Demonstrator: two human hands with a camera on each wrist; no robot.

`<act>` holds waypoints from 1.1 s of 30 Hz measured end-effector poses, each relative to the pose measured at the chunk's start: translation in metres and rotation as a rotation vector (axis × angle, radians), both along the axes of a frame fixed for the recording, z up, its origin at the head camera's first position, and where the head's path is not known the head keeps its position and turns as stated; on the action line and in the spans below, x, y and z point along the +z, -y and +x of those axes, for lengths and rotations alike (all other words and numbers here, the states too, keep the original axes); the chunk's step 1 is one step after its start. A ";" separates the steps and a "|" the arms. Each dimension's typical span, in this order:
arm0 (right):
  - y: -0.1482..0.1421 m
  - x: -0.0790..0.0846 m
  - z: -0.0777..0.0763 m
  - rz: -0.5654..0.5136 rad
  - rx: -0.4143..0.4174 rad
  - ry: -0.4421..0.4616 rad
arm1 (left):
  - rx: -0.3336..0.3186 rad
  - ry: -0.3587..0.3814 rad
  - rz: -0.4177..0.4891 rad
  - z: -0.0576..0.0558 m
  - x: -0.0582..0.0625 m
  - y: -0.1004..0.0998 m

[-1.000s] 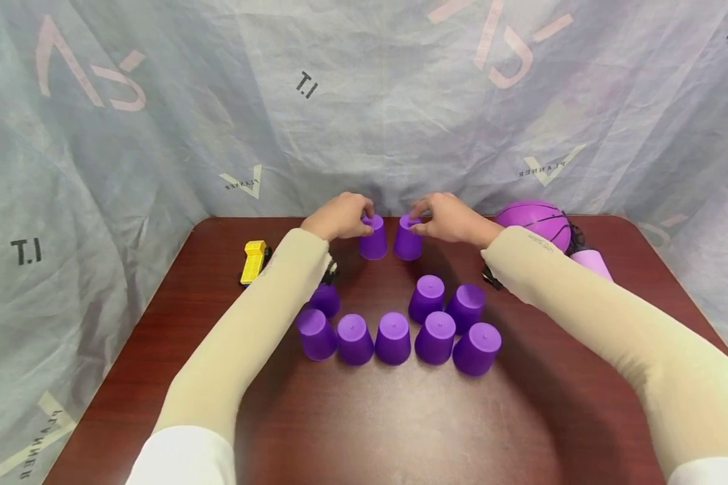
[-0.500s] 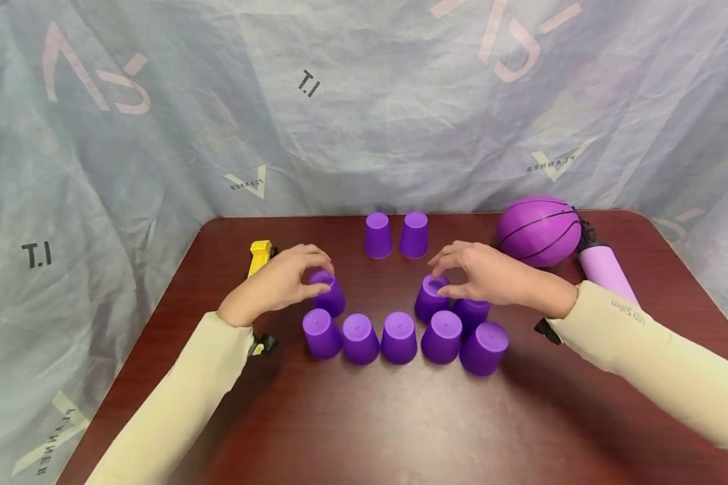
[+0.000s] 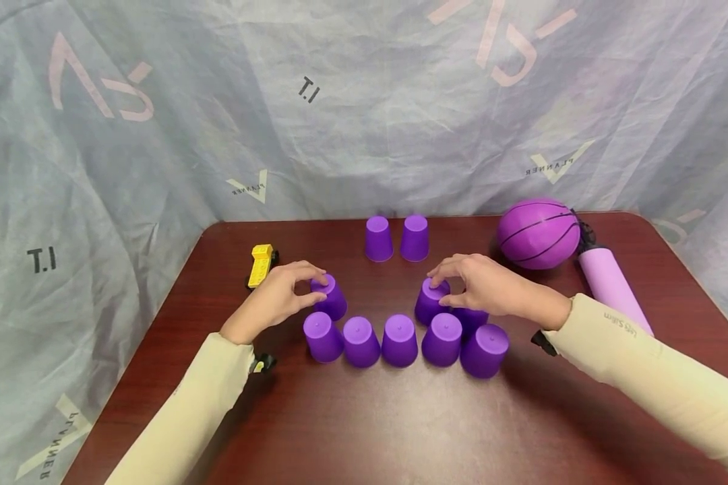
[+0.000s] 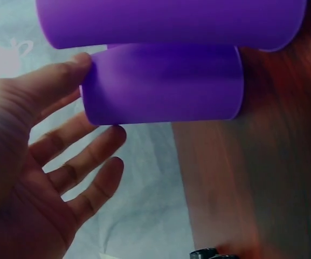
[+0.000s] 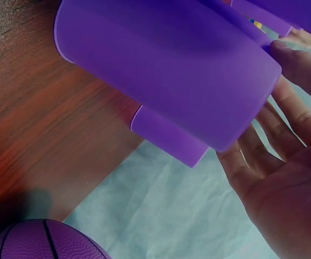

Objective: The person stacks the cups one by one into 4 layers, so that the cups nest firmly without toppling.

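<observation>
Several upside-down purple cups stand on a dark red table (image 3: 364, 417). Five form a front row, from the leftmost cup (image 3: 323, 335) to the rightmost cup (image 3: 484, 349). My left hand (image 3: 318, 286) grips the top of a cup (image 3: 334, 302) behind the row's left end; in the left wrist view the thumb and fingers (image 4: 98, 97) bracket that cup (image 4: 160, 83). My right hand (image 3: 439, 289) holds the top of another cup (image 3: 429, 304) behind the row's right side, seen close as a cup (image 5: 166, 70) in the right wrist view. Two more cups (image 3: 397, 238) stand side by side at the far edge.
A purple basketball (image 3: 538, 233) sits at the back right with a lilac pump (image 3: 613, 286) lying beside it. A yellow toy vehicle (image 3: 261, 265) lies at the back left. Another cup (image 3: 473, 318) is partly hidden under my right hand. A grey printed sheet hangs behind the table.
Both hands let go of the two far cups and drew back toward me. Each now grips a cup in the second row.
</observation>
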State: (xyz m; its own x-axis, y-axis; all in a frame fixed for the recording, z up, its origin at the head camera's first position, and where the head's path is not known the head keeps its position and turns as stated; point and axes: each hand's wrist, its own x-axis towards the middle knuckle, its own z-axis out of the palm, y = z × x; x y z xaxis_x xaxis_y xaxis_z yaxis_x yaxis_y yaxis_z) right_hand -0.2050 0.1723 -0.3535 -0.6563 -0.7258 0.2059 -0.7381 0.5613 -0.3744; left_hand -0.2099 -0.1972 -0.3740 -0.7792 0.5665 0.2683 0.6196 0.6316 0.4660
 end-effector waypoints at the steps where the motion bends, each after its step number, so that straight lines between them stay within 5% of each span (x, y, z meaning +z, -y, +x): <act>1: -0.001 0.000 0.000 0.000 0.000 -0.004 | -0.001 -0.003 0.009 0.000 -0.001 0.000; 17: 0.002 0.003 -0.004 0.013 0.019 0.026 | 0.012 -0.005 0.072 0.002 -0.010 0.005; 33: -0.004 0.007 0.003 0.005 0.029 -0.020 | 0.003 -0.044 0.008 0.002 -0.008 -0.003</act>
